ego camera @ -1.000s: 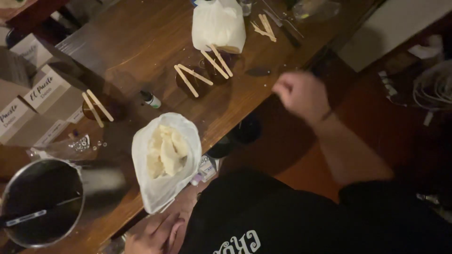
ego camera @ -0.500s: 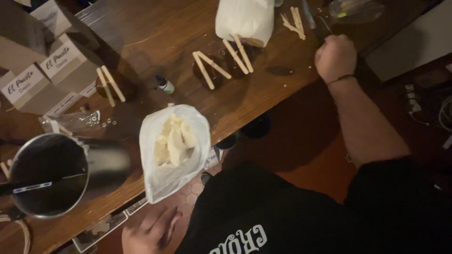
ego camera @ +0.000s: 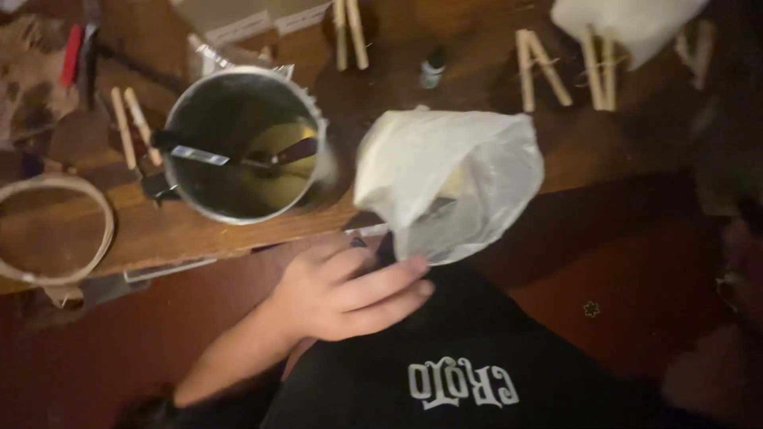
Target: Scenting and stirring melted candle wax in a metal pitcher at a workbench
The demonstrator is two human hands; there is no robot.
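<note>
Item 1: our left hand [ego camera: 342,290], low centre of view, just below the edge of the brown wooden table [ego camera: 199,230]. Fingers stretched out flat & close together, tips pointing right, gripping nothing; fingertips [ego camera: 413,278] sit at the lower edge of item 2, seemingly touching it, exact contact unclear due to blur

Item 2: translucent white plastic bag [ego camera: 449,179], crumpled, hanging over the table edge, lower part reaching down to our black printed shirt [ego camera: 461,373]. Contents not readable

Item 3: round silver metal pot [ego camera: 242,143], on table just left of bag, near the edge. Yellowish pool at bottom; dark-handled utensil [ego camera: 238,159] lying across inside, handle toward left rim

Item 4: pairs of pale wooden sticks, several sets: one pair left of pot [ego camera: 131,127], one at top centre [ego camera: 350,32], two more w/ V-shape at top right [ego camera: 564,67]

Item 5: small dark bottle w/ pale cap [ego camera: 433,70], upright, above bag, apart from it

Item 6: light wooden hoop [ego camera: 56,230], far left, partly cut by frame edge

Item 7: second white bag [ego camera: 628,24], top right corner, partly over the sticks

Item 8: our right hand [ego camera: 743,270], far right edge, dark & blurred; we cannot tell whether its fingers are spread or curled

Floor beneath: reddish-brown [ego camera: 604,262]
</note>
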